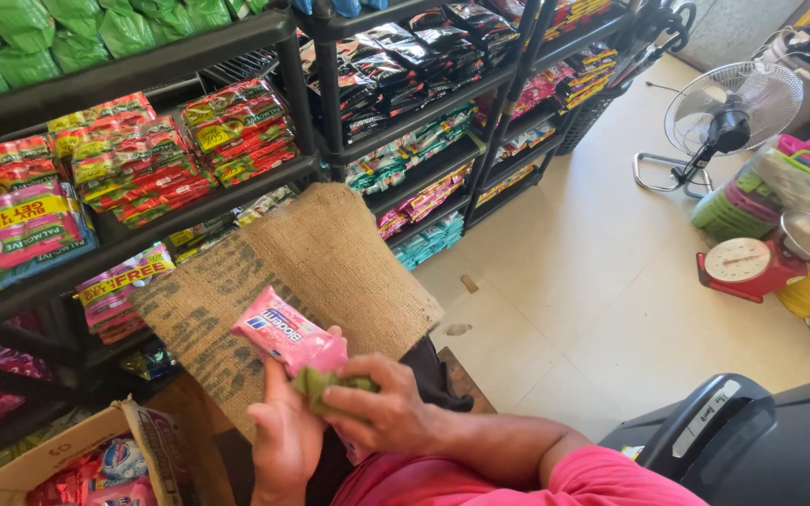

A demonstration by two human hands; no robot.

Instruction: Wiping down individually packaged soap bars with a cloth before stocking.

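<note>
Single head cam, I'm looking steeply down and forward, close over both hands, shelving (171,201) at left, tiled floor (602,300) stretching away right.

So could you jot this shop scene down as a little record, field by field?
Left hand: holds a pink soap packet from below
Right hand: presses a green cloth against the packet
Behind the hands: burlap sack leaning on the black shelving
Shelves: stacked packets in red, green, black and teal
Lower left: open cardboard box with more packets
Floor at right: standing fan, red weighing scale
</note>
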